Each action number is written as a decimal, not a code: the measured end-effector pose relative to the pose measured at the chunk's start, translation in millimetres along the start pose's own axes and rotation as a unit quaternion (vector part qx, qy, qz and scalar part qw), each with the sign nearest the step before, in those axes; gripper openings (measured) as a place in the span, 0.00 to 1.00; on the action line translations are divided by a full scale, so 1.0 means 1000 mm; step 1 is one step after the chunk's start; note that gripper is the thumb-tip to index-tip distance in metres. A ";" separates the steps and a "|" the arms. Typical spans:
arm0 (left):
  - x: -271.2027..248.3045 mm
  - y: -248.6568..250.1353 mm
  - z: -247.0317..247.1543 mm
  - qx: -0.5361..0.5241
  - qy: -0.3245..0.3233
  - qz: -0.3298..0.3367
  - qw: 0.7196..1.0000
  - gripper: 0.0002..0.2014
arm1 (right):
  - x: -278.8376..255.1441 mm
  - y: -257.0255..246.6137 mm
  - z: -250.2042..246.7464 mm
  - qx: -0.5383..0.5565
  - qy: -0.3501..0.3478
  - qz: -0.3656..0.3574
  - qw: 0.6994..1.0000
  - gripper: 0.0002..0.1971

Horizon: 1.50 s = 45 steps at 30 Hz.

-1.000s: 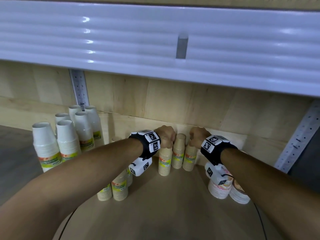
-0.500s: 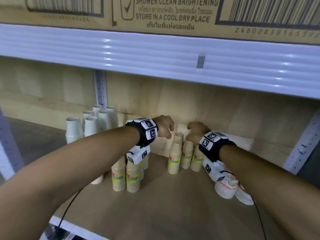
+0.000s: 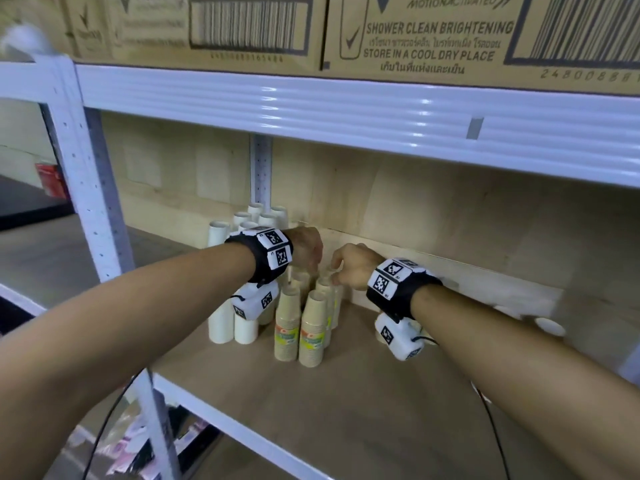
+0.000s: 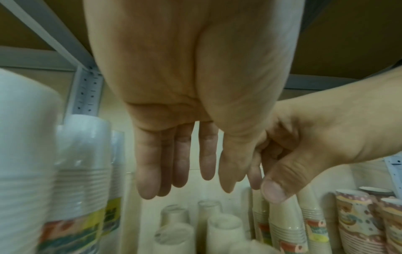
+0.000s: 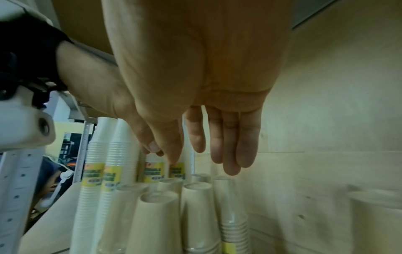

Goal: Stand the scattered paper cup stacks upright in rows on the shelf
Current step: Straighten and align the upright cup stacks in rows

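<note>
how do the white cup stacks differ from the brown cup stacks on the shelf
The white cup stacks are plain white and stand left, towards the shelf post; the brown cup stacks are kraft tan and sit in the middle, below both hands. The white stacks look wider and rise higher than the brown stacks. Both stand upright, upside down, film-wrapped, with yellow-green labels.

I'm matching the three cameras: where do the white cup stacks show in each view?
Head: white cup stacks left of centre, behind the left hand.
Left wrist: far left edge, blurred.
Right wrist: lower left, yellow labels.
Shared landmark: the brown cup stacks beside them.
</note>
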State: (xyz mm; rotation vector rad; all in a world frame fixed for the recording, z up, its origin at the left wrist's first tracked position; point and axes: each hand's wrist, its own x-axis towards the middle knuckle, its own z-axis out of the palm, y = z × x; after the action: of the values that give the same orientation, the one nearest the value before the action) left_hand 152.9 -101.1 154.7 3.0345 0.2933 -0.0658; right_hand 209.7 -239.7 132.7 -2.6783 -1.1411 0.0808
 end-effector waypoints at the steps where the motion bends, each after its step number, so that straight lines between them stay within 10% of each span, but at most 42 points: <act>1: -0.004 -0.005 0.001 0.005 -0.004 -0.007 1.000 0.14 | 0.000 -0.007 0.003 -0.002 -0.010 -0.006 1.000 0.17; 28: -0.018 -0.031 0.046 -0.074 -0.075 -0.012 0.994 0.16 | -0.001 -0.031 0.041 -0.027 -0.074 -0.034 0.996 0.15; 45: 0.013 0.079 0.021 -0.062 -0.072 0.095 0.991 0.16 | -0.047 0.070 -0.003 -0.033 -0.060 0.088 0.994 0.16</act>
State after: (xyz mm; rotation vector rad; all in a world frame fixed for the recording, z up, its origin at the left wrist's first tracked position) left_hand 180.4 -178.3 140.3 2.8995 -0.0026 -0.2412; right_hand 226.6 -320.5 117.8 -2.8627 -0.9519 0.2395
